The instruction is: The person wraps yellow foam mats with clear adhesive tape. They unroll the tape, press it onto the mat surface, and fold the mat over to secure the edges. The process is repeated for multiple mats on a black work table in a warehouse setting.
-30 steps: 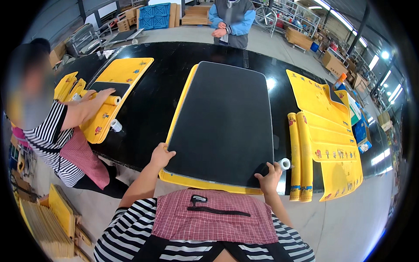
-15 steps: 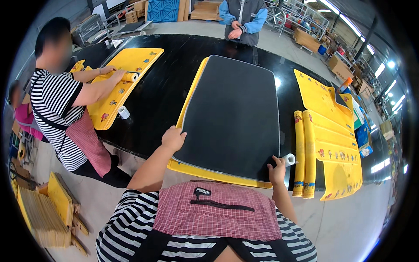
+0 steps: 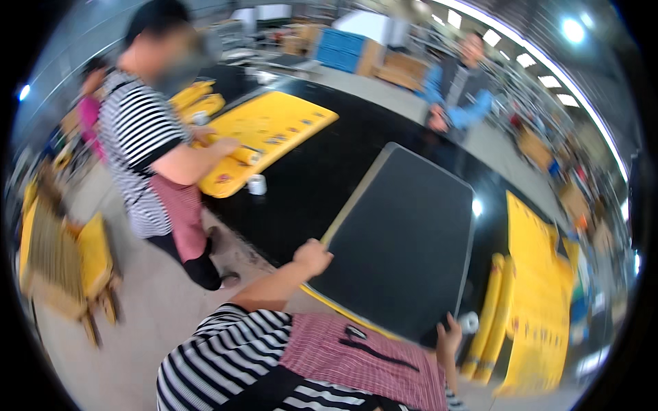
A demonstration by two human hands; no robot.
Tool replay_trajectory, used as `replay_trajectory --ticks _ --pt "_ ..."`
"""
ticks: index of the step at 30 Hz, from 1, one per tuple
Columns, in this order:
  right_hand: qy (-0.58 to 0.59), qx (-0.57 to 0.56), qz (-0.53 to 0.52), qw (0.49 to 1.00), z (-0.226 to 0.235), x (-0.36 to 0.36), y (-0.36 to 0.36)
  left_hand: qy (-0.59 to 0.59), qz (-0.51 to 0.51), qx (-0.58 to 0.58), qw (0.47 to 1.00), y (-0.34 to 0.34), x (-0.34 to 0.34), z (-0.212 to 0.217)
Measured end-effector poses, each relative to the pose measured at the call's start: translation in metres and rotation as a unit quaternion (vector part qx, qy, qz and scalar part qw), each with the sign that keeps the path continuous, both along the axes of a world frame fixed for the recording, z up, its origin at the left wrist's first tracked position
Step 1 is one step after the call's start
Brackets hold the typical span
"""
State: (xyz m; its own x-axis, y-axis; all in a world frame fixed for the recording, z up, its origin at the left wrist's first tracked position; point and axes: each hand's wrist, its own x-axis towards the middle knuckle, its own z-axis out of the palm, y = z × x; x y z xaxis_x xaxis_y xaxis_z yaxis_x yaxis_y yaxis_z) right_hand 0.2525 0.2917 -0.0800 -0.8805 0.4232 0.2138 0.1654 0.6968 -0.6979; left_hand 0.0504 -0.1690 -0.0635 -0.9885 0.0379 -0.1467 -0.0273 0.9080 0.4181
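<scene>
View swung left since before; left hand [image 3: 312, 256] and right hand [image 3: 449, 335] still grip dark panel [image 3: 404, 240] edges, fingers closed

A large black sheet [image 3: 404, 240] with a yellow underside lies on the glossy black table [image 3: 308, 171]. The left hand [image 3: 312, 257] grips its edge at seven o'clock; the right hand [image 3: 449, 335] holds the near corner at five o'clock, just beside a white tape roll [image 3: 468, 320]. At ten o'clock a person in a striped shirt [image 3: 140, 147] rolls a yellow sheet [image 3: 264, 137]. Yellow panels [image 3: 538, 301] lie at four o'clock.
</scene>
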Motion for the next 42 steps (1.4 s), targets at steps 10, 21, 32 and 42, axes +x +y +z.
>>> replay_trajectory --ticks 10,21,32,42 --pt "-0.02 0.132 0.033 0.991 -0.06 -0.008 0.055 0.005 -0.046 0.064 0.997 0.002 -0.006 -0.008" --pt "0.015 0.136 -0.004 0.991 -0.069 0.003 0.043 0.006 -0.011 0.082 0.997 -0.003 0.004 -0.011" --pt "0.0 0.14 -0.024 0.99 -0.024 0.009 -0.003 -0.02 0.048 0.083 0.995 -0.012 0.019 0.0" --pt "0.116 0.194 -0.026 0.974 -0.065 0.004 0.028 -0.01 0.031 0.093 0.995 -0.007 0.018 0.003"
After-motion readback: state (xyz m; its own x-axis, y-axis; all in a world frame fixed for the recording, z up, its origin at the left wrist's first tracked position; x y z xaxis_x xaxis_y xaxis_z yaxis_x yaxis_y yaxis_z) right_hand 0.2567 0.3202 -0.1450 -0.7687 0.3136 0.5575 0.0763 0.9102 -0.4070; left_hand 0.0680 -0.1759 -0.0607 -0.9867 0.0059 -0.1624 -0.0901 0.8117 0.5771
